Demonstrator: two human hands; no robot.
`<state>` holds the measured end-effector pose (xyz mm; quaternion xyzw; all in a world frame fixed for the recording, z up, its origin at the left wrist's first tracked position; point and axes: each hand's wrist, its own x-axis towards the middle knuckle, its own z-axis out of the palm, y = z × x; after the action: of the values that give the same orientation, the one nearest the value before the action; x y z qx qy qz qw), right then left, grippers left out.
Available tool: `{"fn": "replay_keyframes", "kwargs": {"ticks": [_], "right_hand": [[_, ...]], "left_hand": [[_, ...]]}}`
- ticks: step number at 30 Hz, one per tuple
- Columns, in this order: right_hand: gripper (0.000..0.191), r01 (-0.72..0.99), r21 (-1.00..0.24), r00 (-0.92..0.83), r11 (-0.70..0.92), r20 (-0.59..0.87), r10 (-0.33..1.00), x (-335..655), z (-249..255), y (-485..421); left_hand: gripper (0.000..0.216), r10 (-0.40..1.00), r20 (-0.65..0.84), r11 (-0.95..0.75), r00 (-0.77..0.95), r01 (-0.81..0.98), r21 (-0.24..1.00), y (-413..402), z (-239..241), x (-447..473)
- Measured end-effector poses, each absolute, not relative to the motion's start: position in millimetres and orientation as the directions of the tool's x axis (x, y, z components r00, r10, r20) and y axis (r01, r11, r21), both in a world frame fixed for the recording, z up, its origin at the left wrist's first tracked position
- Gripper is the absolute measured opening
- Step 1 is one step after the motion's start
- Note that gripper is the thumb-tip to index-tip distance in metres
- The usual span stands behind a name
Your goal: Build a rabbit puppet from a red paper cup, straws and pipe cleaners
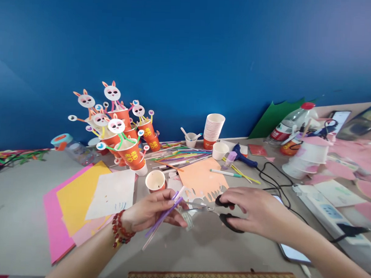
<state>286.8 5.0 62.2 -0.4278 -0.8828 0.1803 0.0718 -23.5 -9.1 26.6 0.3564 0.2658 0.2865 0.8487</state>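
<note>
purple, slender plastic straws (162, 219) pinched aslant in left hand (151, 208), just left of opened, black-handled metal scissors (210, 208) gripped by right hand (253, 207); paper cup (155, 181) behind-left of scissors.

Wall (188, 54): plain saturated blue, fills upper half, full width. Darker at top center, paler purple-gray glow upper right, faint lighter diagonal patch far left. Table (22, 198): gray, smooth, matte, back edge right up by wall, spans whole width. Few small dark marks at left. Light fairly even, soft shadows on tabletop. Patterned gold-brown strip (211, 275) along near edge, dark area below, unclear what.
</note>
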Motion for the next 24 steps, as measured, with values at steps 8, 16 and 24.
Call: {"fn": "replay_keyframes", "kwargs": {"ticks": [8,16,24], "right_hand": [[0.007,0.744,-0.286,-0.655,0.603,-0.136,0.744,275.8,85.0,16.7],[0.005,0.683,-0.306,-0.719,0.663,-0.117,0.685,268.2,89.1,23.2],[0.005,0.675,-0.298,-0.732,0.675,-0.155,0.663,265.7,83.1,28.8]], "left_hand": [[0.014,0.653,-0.264,0.595,0.71,-0.264,0.759,-7.5,24.7,-26.7],[0.012,0.611,-0.282,0.611,0.739,-0.214,0.763,-3.8,34.0,-24.2],[0.014,0.615,-0.249,0.609,0.748,-0.249,0.753,-3.4,25.6,-24.6]]}}
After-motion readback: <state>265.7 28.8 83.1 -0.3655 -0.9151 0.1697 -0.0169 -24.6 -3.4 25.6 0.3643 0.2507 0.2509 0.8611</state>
